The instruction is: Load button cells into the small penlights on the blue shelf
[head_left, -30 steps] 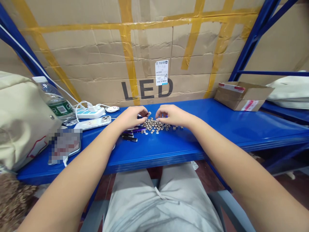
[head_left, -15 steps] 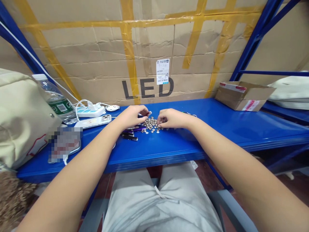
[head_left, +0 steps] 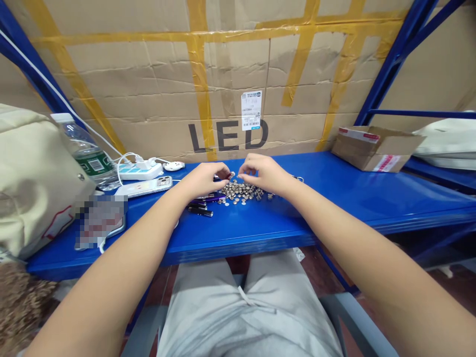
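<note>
right hand (head_left: 265,171) rose off discs (head_left: 242,190); left hand (head_left: 204,179) grips one tube (head_left: 229,175).

Glossy blue bench (head_left: 357,191), fullest on its left

Small round metal pieces (head_left: 238,191) lie in a loose heap at mid-bench. Just left of them lie slim tubes (head_left: 201,211), black and purple. Farther left come a phone (head_left: 145,187), a white power strip (head_left: 139,173), a small white oval device (head_left: 173,166) and a flat item (head_left: 102,225) with its top blurred out. A bottle (head_left: 94,163) and a beige bag (head_left: 37,178) stand toward the left end; a cardboard box (head_left: 374,148) sits at the back right.
</note>
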Demonstrator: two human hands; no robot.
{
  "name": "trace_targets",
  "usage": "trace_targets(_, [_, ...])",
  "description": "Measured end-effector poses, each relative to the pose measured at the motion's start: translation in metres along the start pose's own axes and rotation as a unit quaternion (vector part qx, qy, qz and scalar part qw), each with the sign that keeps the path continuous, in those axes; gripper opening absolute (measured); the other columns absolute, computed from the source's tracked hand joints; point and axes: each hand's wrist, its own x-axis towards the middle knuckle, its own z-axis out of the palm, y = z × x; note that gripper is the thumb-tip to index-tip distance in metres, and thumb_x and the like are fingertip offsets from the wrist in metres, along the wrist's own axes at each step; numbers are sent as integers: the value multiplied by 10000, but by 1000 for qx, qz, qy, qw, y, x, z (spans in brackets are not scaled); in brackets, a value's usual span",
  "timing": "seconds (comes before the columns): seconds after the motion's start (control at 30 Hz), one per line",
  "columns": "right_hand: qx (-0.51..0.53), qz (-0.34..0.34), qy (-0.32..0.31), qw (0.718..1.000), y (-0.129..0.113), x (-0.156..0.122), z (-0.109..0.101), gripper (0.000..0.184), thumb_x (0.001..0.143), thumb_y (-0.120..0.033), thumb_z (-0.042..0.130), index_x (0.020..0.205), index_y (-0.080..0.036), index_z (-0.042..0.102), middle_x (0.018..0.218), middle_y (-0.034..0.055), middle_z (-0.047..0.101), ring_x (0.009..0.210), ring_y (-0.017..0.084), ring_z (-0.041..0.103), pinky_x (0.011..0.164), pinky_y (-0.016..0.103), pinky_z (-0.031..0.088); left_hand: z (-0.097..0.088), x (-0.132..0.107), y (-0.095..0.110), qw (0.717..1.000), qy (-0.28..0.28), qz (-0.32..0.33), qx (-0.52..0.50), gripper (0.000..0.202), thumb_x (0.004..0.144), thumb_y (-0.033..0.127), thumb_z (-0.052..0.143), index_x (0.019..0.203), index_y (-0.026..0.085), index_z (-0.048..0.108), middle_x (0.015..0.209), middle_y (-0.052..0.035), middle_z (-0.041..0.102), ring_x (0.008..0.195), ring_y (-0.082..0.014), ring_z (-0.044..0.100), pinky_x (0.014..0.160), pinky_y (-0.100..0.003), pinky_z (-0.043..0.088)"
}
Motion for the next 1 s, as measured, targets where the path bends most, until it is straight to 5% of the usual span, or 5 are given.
trace_targets(0.1, [3,-25,57,998,-3,2,0,100,832,-222,589,802,-168,668,761,27,553,728,143,514,682,283,405,0,0,2,1000,-4,6,-10,191,812,317,560,930,183,629,891,-27,702,818,-163,640,761,-284,484])
trace_targets(0.5, [15,-12,19,1000,-3,0,0,138,830,-230,562,869,-172,680,779,36,575,744,156,527,696,290,406,0,0,1,1000,-6,-6,-20,187,797,312,572,925,187,627,890,-26,704,824,-168,647,764,-289,489])
trace_targets(0.73, [-35,54,-173,983,1,-2,5,164,737,-180,607,849,-188,727,844,50,601,730,151,545,670,264,399,1,0,-3,1000,-6,-10,-4,191,788,299,577,934,186,627,907,-32,703,837,-170,645,770,-293,490])
trace_targets(1.0, [-47,46,-185,981,4,-2,8,196,746,-139,588,875,-187,727,874,57,631,764,157,565,679,257,407,2,1,-4,1000,-12,-12,-9,200,782,311,583,933,188,630,917,-39,704,845,-180,648,787,-314,496])
